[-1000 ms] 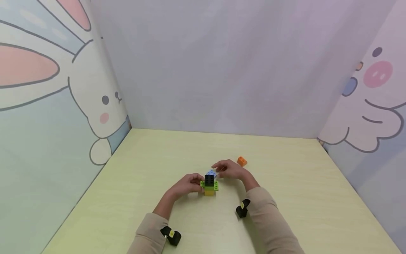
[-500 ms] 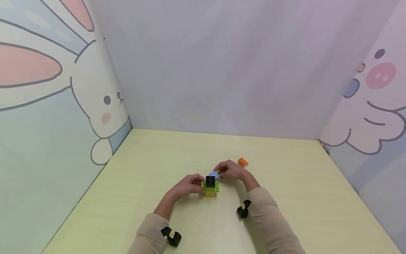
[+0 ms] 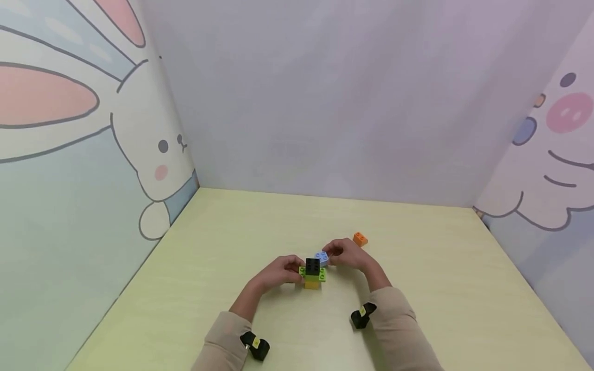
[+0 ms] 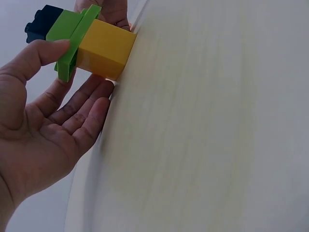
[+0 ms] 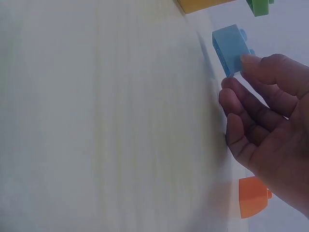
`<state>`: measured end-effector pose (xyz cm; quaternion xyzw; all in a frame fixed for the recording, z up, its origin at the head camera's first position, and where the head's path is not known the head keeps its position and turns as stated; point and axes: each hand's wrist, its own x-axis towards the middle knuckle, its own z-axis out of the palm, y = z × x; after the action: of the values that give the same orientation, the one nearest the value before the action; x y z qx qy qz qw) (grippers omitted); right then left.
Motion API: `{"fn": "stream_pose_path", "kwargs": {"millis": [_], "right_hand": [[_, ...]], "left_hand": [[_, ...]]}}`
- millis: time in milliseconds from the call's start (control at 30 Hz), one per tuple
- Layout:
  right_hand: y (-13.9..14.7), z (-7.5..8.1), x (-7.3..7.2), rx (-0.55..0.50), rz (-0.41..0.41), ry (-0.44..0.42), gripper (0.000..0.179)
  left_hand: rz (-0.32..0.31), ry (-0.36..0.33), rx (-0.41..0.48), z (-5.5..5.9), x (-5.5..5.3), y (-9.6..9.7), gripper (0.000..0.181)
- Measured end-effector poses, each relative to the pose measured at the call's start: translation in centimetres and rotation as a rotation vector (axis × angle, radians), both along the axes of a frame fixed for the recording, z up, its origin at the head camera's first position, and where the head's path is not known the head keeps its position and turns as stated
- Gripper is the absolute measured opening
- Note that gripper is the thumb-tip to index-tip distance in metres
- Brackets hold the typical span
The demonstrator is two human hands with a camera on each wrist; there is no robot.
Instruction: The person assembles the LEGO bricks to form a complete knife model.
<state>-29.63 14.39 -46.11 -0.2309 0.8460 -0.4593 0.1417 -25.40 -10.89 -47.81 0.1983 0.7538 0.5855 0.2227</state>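
A small stack of toy bricks stands mid-table: a yellow brick [image 4: 107, 48] at the bottom, green bricks [image 4: 72, 36] jutting out sideways above it, and a black brick [image 3: 313, 266] on top. My left hand [image 3: 280, 271] pinches the green layer between thumb and forefinger, its other fingers loosely bent beside the yellow brick. Behind and to the right of the stack, my right hand [image 3: 347, 253] pinches a light blue brick [image 5: 231, 48] with thumb and fingertips. In the right wrist view that brick is tilted and looks lifted a little off the table, apart from the stack.
An orange sloped brick [image 3: 360, 239] lies on the pale wooden table [image 3: 260, 221], just beyond the right hand. A plain curtain [image 3: 325, 103] hangs behind the table's far edge, with cartoon-printed panels at left and right.
The right hand has closed its fingers on the light blue brick and moved it slightly to the right. The left hand stays on the stack; the whole view has shifted a little.
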Motion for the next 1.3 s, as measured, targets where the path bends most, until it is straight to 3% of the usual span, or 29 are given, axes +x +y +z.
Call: {"fn": "stream_pose_path", "kwargs": {"millis": [100, 367, 633, 733, 833, 1000, 1300], "right_hand": [[0.1, -1.0, -0.3, -0.008, -0.018, -0.004, 0.026], [0.9, -0.5, 1.2, -0.03, -0.048, 0.024, 0.022], [0.6, 3.1, 4.1, -0.088, -0.034, 0.071, 0.025], [0.5, 3.7, 4.5, -0.075, -0.033, 0.11, 0.029], [0.5, 3.0, 4.3, -0.076, -0.068, 0.132, 0.03], [0.9, 1.6, 3.9, -0.164, -0.118, 0.109, 0.027], [0.8, 2.1, 4.8, -0.277, -0.11, 0.098, 0.024]], "left_hand": [[-0.017, 0.021, 0.007, -0.1, 0.1, -0.1, 0.026], [0.016, 0.002, -0.002, 0.0, 0.3, 0.3, 0.028], [0.031, 0.006, -0.03, -0.1, 0.3, 0.4, 0.029], [0.038, 0.012, -0.041, 0.0, 0.2, 0.3, 0.029], [0.037, 0.012, -0.036, 0.0, 0.0, 0.3, 0.029], [0.033, 0.018, -0.016, 0.1, -0.1, 0.4, 0.029], [0.048, -0.016, -0.011, 0.0, -0.3, 0.6, 0.029]]}}
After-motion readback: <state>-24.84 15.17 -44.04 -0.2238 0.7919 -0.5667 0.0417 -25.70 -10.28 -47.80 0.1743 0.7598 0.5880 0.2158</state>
